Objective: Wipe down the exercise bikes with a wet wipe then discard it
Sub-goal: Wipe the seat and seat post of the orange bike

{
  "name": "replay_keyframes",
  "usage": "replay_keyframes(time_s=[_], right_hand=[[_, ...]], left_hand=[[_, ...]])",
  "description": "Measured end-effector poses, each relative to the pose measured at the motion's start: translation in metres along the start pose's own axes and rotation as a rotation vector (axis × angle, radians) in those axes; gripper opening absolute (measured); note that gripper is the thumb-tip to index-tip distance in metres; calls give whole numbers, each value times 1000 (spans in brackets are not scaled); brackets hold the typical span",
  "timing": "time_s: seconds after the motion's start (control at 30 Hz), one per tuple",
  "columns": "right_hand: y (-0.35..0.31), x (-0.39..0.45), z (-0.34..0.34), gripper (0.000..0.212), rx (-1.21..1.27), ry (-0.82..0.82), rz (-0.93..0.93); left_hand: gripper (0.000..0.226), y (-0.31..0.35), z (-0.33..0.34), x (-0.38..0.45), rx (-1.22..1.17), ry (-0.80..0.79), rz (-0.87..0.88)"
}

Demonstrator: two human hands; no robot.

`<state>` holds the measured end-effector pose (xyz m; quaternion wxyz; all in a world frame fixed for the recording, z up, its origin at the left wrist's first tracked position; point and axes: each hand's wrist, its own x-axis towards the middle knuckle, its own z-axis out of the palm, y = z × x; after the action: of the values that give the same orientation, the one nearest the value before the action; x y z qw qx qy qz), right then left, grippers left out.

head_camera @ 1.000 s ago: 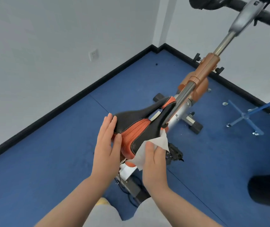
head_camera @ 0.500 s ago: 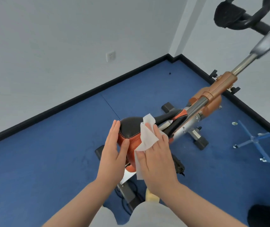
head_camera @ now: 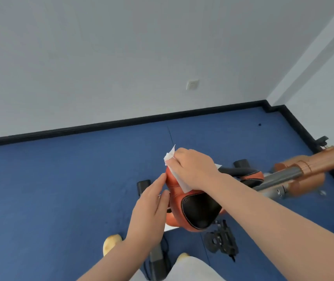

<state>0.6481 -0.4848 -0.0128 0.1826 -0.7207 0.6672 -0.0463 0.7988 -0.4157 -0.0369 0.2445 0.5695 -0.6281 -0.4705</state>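
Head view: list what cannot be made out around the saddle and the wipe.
- Wet wipe: mostly under the right hand; only its edges show.
- Saddle: its far part is hidden by the right hand and forearm.
- Bike frame: motion-blurred and cut off by the right edge; the handlebars are out of view.
- Left hand: its palm side against the saddle is hidden by the hand itself.

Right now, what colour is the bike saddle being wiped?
Orange with a black panel, on the saddle; seen clearly in the head view.
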Motion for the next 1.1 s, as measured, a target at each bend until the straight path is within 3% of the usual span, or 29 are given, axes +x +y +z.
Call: replay_keyframes(time_s=[0.07, 0.13, 0.23, 0.3, 0.4, 0.47, 0.53, 0.6, 0.67, 0.87, 1.1], right_hand=[[3, -11, 2, 33, -21, 56, -335], [17, -9, 2, 33, 2, -46, -504], [27, 11, -13, 37, 183, -214, -265], [21, 17, -12, 38, 107, -235, -197], [12, -4, -3, 46, -241, -109, -635], [19, -4, -5, 56, -351, -180, -825], [16, 7, -14, 56, -374, -253, -806], [11, 14, -15, 49, -367, -233, -726], [8, 8, -11, 46, -444, -185, -780], [16, -29, -3, 63, -446, -269, -968], [18, -52, -1, 50, -335, -279, -981]], left_hand=[[32, 4, 4, -14, 12, 28, 15], [34, 10, 13, -31, 58, 53, 10], [53, 11, 31, -48, 44, 133, -30], [55, 13, 38, -51, 34, 198, -39], [52, 13, 47, -59, 28, 294, -25], [52, 10, 55, -67, 42, 336, -5], [53, 6, 64, -76, 31, 389, 23], [52, 6, 73, -83, 7, 418, 30], [52, 7, 78, -91, -11, 414, 46], [63, 8, 86, -108, -17, 312, 91], [69, 5, 83, -118, 23, 165, 97]])
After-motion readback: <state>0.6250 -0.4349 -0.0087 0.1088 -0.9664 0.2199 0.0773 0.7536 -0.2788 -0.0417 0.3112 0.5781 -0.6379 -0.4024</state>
